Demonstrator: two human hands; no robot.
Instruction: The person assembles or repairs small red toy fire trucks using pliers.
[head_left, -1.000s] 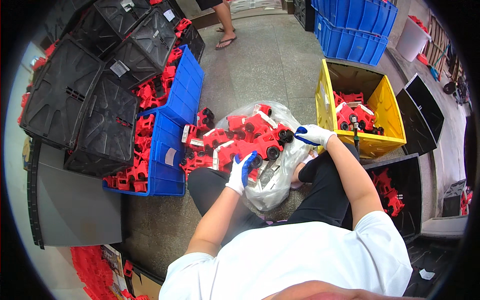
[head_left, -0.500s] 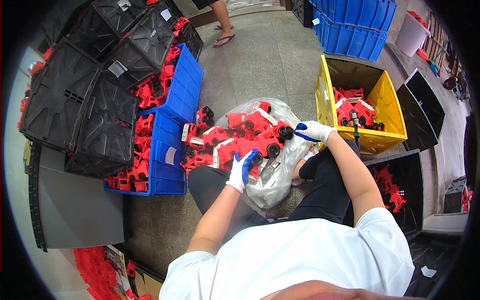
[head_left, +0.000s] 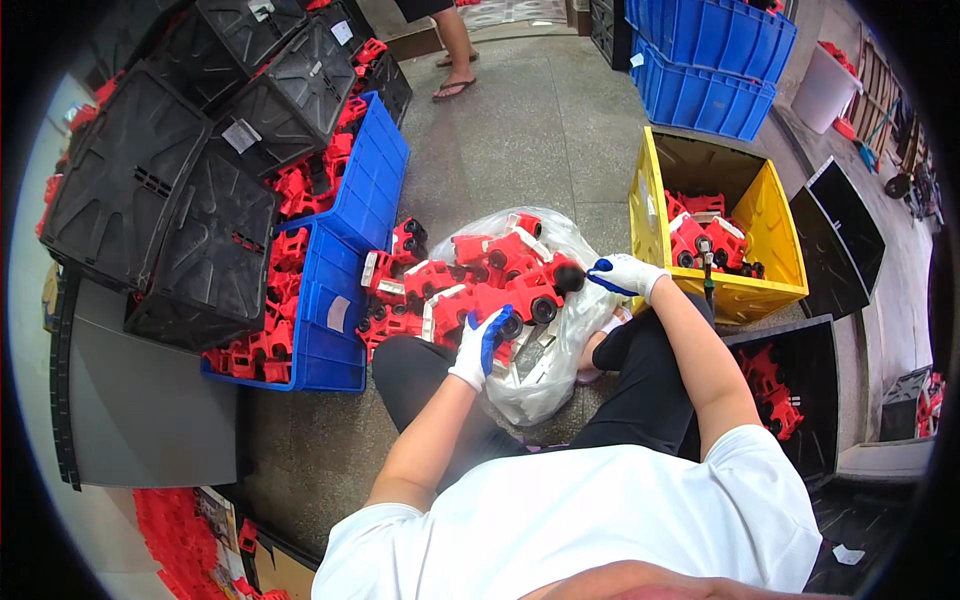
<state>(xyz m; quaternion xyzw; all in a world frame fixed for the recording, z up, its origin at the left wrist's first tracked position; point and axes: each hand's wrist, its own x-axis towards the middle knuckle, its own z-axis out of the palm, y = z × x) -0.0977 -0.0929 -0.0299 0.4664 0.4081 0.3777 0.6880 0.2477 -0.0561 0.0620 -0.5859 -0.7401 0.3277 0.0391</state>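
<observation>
My gloved left hand (head_left: pixel 475 348) grips a red toy truck (head_left: pixel 497 298) with black wheels, tilted over the heap in front of me. At the truck's right end one black wheel (head_left: pixel 569 277) looks smeared, as if spinning. Just right of that wheel is my gloved right hand (head_left: pixel 628 275), its blue-coated fingers drawn together; whether anything is between them is hidden. Under the truck, a clear plastic bag (head_left: pixel 545 398) lies open with white strip-like parts (head_left: pixel 538 372) in it. More red toy trucks (head_left: pixel 392 285) are piled left of the bag.
To the left, blue crates (head_left: pixel 345 285) of red trucks stand beside stacked black crates (head_left: pixel 205 255). On the right, a yellow crate (head_left: pixel 735 305) holds red trucks, with a tool (head_left: pixel 707 265) upright at its near side. A bystander's leg (head_left: pixel 457 50) shows at the far end.
My right hand has drawn slightly away from the truck's end wheel, which was sharp and is now blurred. My left hand keeps its grip. The whole view has shifted a little.
</observation>
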